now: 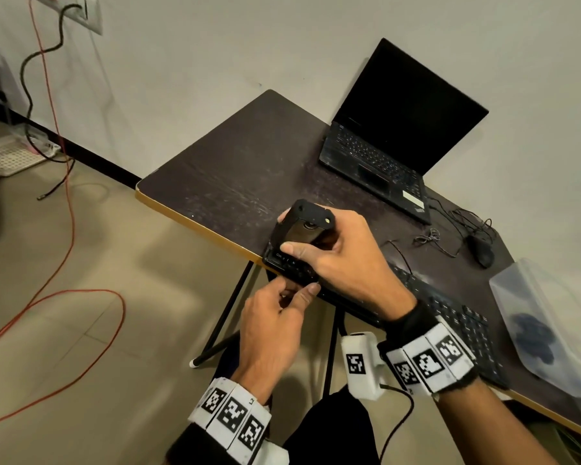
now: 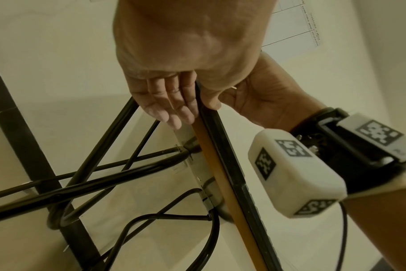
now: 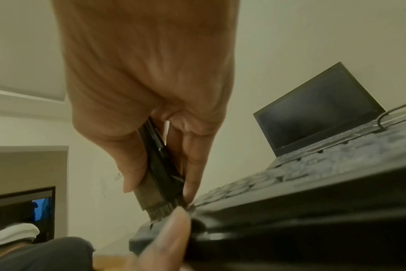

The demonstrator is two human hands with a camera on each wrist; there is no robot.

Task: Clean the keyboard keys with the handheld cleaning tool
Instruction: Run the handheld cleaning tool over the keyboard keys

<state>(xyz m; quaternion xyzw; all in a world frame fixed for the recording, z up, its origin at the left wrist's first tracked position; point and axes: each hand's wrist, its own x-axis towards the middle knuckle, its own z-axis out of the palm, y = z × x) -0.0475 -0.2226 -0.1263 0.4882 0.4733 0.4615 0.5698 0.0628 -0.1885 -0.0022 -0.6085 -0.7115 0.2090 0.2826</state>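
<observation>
The left hand (image 1: 275, 317) pinches the near edge of the keyboard (image 1: 463, 327), steadying it at the table (image 1: 235, 169) corner. Just beyond, the right hand (image 1: 336, 260) grips the brush (image 1: 302, 229), bristles on the leftmost keys (cleaning seems under way). Next: sweep rightward along the rows. Right of that hand, a clear bag (image 1: 547, 330) holds something dark.

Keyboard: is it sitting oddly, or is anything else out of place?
Yes. The keyboard overhangs the table front edge at its left end, where the left hand pinches it and the right hand works the cleaning tool.
</observation>
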